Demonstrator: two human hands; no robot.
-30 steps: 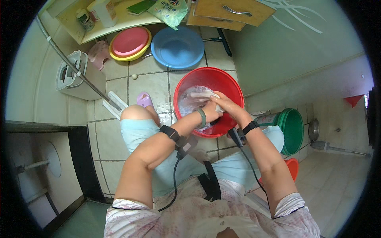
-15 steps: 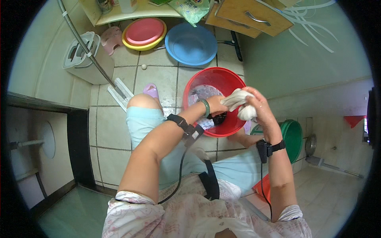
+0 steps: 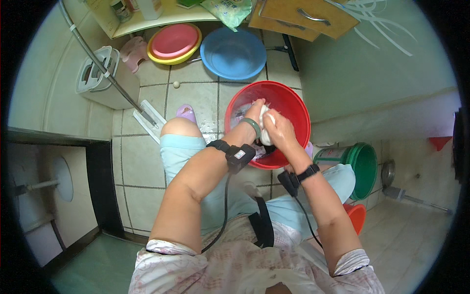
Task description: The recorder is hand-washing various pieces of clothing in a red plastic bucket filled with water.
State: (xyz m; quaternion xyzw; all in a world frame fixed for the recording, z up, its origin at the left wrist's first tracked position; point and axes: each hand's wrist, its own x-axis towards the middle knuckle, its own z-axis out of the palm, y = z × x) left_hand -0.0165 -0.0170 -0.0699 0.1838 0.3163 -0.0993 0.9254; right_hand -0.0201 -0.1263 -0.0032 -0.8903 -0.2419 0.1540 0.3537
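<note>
Over the red bucket (image 3: 302, 105) between my knees, a bunched white cloth (image 3: 265, 116) is squeezed between my two hands. My left hand (image 3: 254, 113), with a green bangle at its wrist, closes on the cloth's left side. From the right, my right hand (image 3: 280, 129) is wrapped round it, fingers pressed together. Whether the cloth is a garment or a rag I cannot tell. Beneath my hands, patterned fabric (image 3: 237, 117) lies in the bucket along with something dark, largely hidden by my hands and wrists.
Beyond the bucket sit a blue basin (image 3: 234, 54) and a pink basin (image 3: 175, 40) stacked in a yellow one. A green bucket (image 3: 363, 171) and an orange container (image 3: 356, 218) stand at my right. At left, a mop (image 3: 98, 63) leans by a white bin (image 3: 105, 78).
Both hands have come together lower over the bucket. My right hand has moved left and down from the rim, and the cloth, looser before, is now bunched between my palms.
</note>
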